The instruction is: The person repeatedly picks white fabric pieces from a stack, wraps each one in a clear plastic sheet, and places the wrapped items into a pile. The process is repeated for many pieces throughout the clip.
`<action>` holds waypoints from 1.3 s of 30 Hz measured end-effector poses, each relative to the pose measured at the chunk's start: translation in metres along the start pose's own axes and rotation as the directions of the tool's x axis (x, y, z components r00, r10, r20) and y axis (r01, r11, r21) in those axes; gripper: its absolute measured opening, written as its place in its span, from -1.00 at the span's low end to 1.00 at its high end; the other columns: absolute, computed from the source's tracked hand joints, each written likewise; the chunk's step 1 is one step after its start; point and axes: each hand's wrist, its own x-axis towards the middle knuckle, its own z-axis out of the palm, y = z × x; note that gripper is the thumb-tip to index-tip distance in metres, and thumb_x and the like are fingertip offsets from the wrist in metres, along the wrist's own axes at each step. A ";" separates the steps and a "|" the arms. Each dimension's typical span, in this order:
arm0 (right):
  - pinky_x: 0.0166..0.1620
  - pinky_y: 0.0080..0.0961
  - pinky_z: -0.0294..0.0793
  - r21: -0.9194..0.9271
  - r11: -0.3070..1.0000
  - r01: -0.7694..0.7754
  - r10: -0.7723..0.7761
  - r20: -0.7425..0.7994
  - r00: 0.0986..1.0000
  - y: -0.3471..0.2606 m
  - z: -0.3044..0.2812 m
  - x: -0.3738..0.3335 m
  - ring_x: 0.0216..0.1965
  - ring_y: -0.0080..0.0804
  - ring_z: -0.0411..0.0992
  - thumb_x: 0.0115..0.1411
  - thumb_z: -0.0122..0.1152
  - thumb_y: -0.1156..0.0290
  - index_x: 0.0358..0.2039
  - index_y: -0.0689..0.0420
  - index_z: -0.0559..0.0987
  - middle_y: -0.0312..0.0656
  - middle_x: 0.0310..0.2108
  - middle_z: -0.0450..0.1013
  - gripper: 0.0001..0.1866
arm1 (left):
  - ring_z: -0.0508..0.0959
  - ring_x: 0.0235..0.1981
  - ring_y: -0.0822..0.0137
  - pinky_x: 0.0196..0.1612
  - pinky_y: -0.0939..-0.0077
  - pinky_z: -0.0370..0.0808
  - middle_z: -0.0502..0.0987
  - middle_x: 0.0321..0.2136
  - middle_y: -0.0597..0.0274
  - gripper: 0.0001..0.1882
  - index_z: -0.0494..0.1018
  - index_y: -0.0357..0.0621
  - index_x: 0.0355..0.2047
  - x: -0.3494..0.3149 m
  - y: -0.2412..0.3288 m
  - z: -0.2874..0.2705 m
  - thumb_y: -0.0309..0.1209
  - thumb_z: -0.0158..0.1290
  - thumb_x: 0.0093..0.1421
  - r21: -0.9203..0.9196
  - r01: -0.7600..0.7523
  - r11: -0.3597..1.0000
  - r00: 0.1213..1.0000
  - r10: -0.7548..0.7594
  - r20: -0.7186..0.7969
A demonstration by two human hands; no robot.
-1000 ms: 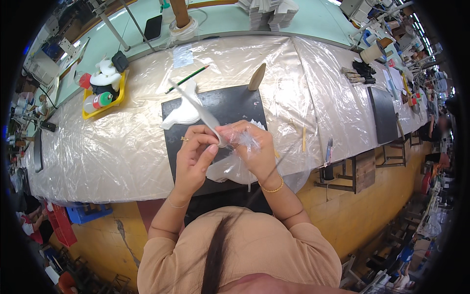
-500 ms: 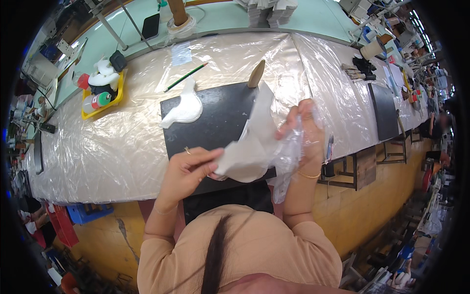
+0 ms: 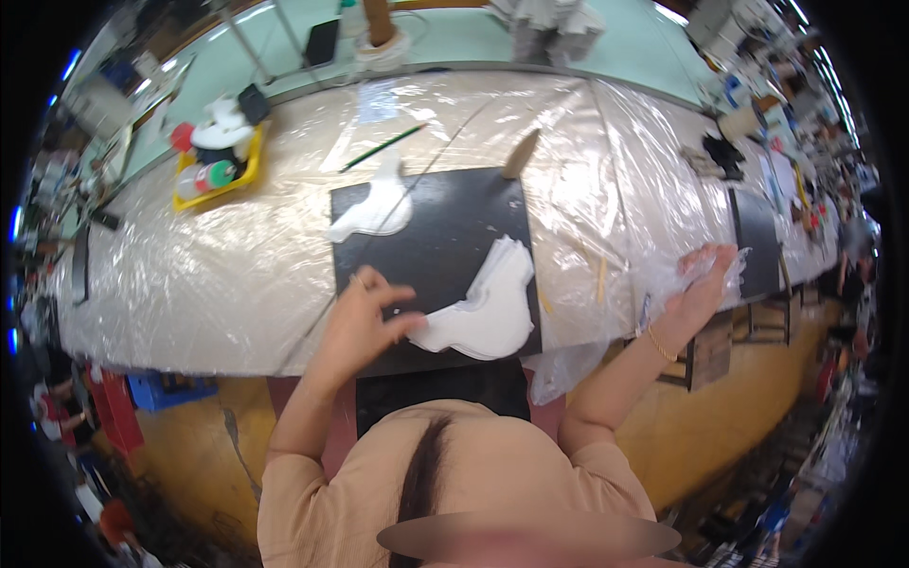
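A stack of white curved sheet pieces (image 3: pixel 488 317) lies on the near right part of a black board (image 3: pixel 440 208), its edges slightly fanned. My left hand (image 3: pixel 360 327) hovers at the stack's left tip, fingers apart; the thumb is close to that tip, and whether it touches I cannot tell. Out to the right, my right hand (image 3: pixel 696 289) has its fingers closed on a crumpled clear plastic bag (image 3: pixel 663 270). Another white curved piece or stack (image 3: pixel 379 208) rests at the board's far left corner.
Beyond the board lies a green pencil (image 3: pixel 382 148). A tapered wooden piece (image 3: pixel 521 154) is at the board's far right corner. At the left is a yellow basket (image 3: pixel 213 197) with bottles. Plastic sheeting (image 3: pixel 227 293) covers the table. Another dark board (image 3: pixel 755 227) lies at the right.
The white pieces have left my hands and now lie on the board. My right hand has moved right with the plastic bag. My left hand has opened.
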 end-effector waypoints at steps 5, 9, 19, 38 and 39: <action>-0.54 -0.62 0.19 -0.182 0.983 0.014 0.022 0.193 0.981 0.007 0.018 -0.027 -0.63 -0.60 0.19 0.29 0.16 0.32 -0.34 0.11 0.39 -0.34 -0.61 0.25 -0.82 | 0.51 -0.17 -0.02 -0.12 0.22 0.46 0.47 -0.20 -0.10 -0.61 0.57 -0.30 -0.24 0.061 -0.078 -0.021 -0.26 0.28 0.01 0.249 0.218 0.944 0.855 -0.061 -0.515; -0.52 -0.66 0.19 -0.235 0.971 0.046 0.012 0.238 0.971 0.002 0.027 -0.038 -0.62 -0.63 0.20 0.25 0.22 0.35 -0.29 0.11 0.41 -0.36 -0.60 0.28 -0.83 | 0.54 -0.23 -0.01 -0.14 0.22 0.46 0.53 -0.31 -0.09 -0.67 0.57 -0.30 -0.25 0.067 -0.109 -0.019 -0.33 0.24 0.04 0.236 0.330 0.914 0.879 -0.207 -0.429; -0.39 -0.71 0.32 -0.369 0.910 0.187 0.072 0.587 0.806 0.000 0.073 -0.097 -0.46 -0.67 0.32 0.16 0.31 0.46 -0.30 0.18 0.48 -0.34 -0.47 0.43 -0.83 | 0.59 -0.39 0.16 -0.36 0.34 0.52 0.55 -0.37 0.07 -0.81 0.56 -0.28 -0.32 0.048 -0.079 -0.024 -0.40 0.19 0.11 0.276 0.269 0.923 0.834 -0.079 -0.547; -0.23 -0.55 0.47 -0.229 0.922 0.314 0.088 0.911 0.403 0.005 0.120 -0.158 -0.31 -0.41 0.49 -0.09 0.51 0.39 -0.23 0.23 0.56 -0.17 -0.32 0.51 -0.59 | 0.63 -0.30 0.31 -0.22 0.50 0.62 0.59 -0.33 0.03 -0.84 0.46 -0.40 -0.18 0.025 0.033 0.006 -0.55 0.01 0.28 -0.905 -0.123 0.407 0.988 -0.033 -0.149; -0.22 -0.56 0.47 -0.243 0.931 0.273 0.115 0.904 0.412 0.006 0.120 -0.159 -0.31 -0.43 0.49 -0.12 0.52 0.40 -0.24 0.23 0.56 -0.18 -0.32 0.51 -0.58 | 0.63 -0.30 0.32 -0.21 0.51 0.61 0.59 -0.33 0.04 -0.84 0.46 -0.40 -0.18 0.024 0.036 0.007 -0.54 0.01 0.29 -0.884 -0.150 0.443 0.983 -0.030 -0.182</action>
